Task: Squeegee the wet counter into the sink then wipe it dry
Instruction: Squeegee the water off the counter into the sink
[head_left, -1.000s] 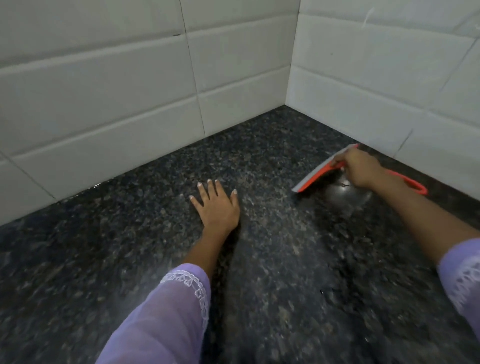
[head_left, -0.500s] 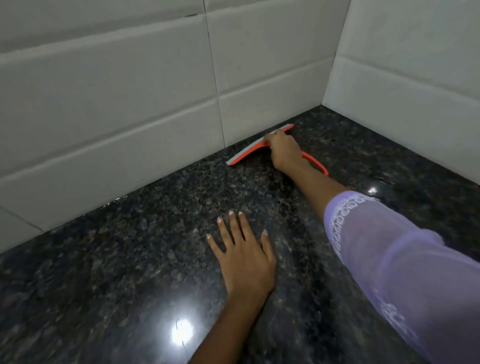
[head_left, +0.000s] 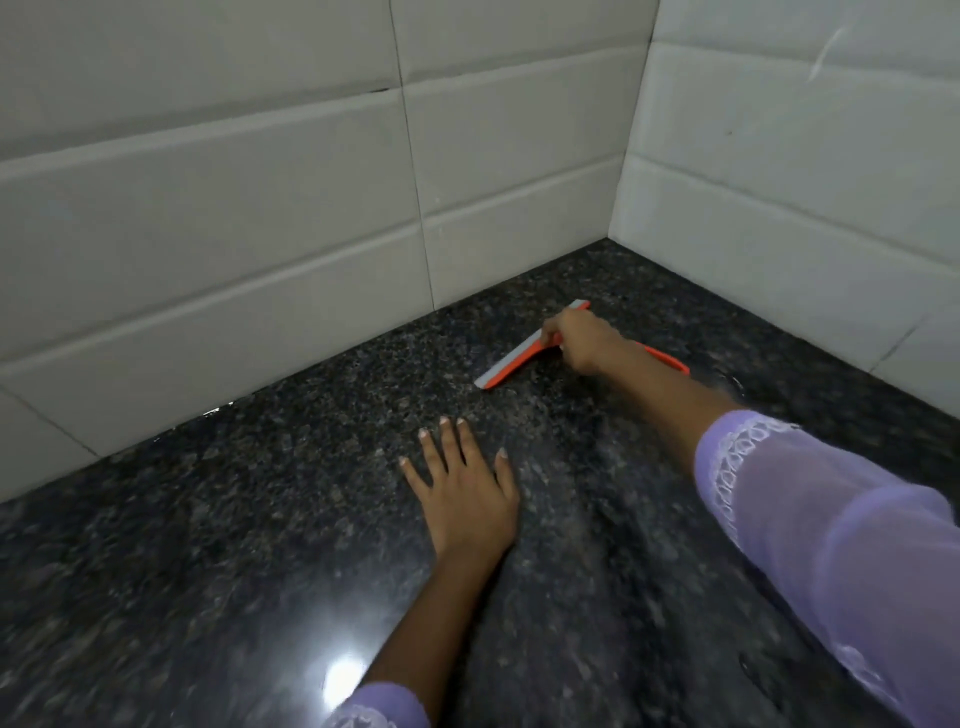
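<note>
An orange squeegee (head_left: 511, 366) with a grey rubber blade lies blade-down on the dark speckled granite counter (head_left: 260, 519), a short way out from the back wall. My right hand (head_left: 582, 340) grips it at the join of blade and handle; the orange handle tip shows behind my wrist. My left hand (head_left: 462, 491) rests flat on the counter with fingers spread, nearer to me and left of the squeegee. A wet patch glistens on the counter at the right (head_left: 727, 384). No sink is in view.
White tiled walls (head_left: 260, 208) meet in a corner at the back right (head_left: 631, 156) and bound the counter on two sides. A lamp's glare shows on the counter near me (head_left: 348, 675). My lilac sleeves cover both forearms.
My right hand first carried the squeegee from the right wall to the back wall, then drew it off the back wall toward me. My left hand stayed flat on the counter.
</note>
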